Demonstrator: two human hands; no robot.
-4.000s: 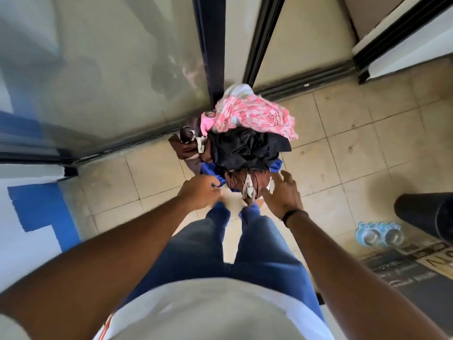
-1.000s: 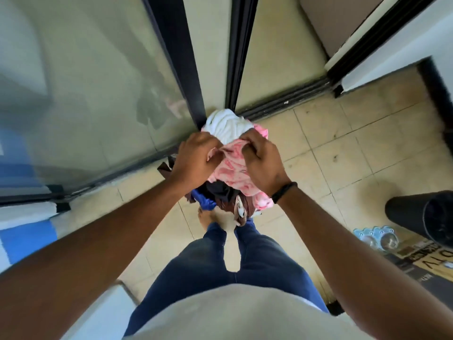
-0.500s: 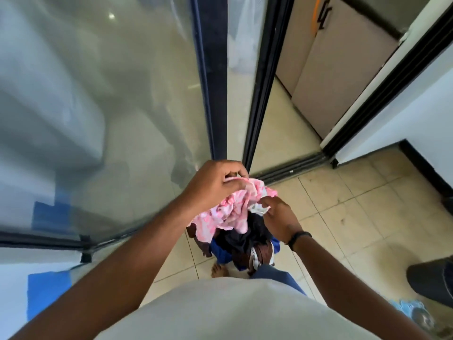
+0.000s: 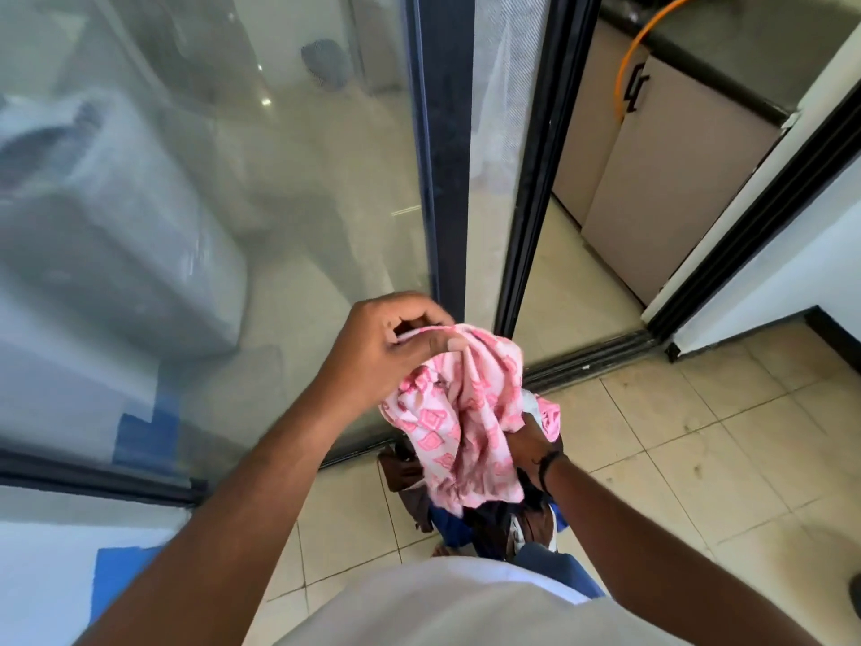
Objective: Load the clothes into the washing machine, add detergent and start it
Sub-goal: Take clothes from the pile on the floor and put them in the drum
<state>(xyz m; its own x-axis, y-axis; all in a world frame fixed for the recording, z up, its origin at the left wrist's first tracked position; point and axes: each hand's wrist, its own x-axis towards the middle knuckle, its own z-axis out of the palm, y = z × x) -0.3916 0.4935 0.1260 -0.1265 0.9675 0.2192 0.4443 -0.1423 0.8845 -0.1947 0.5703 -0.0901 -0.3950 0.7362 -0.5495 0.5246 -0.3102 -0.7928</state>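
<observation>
A glass door filled the left and centre of the view, its dark frame running top to bottom, with a blurred white appliance dimly visible behind the glass. To the right, beige cabinets stood past the doorway, and tan floor tiles covered the ground. The person, in a white shirt, looked down at their arms. The left hand was raised in front of the door frame, its fingers pinched together on the top edge of a pink-and-white patterned cloth, which hung down from it. The right hand, lower and partly hidden by the cloth, gripped into its folds; a black band circled that wrist. Beneath, a bundle of dark clothes sat low, just above the floor.
</observation>
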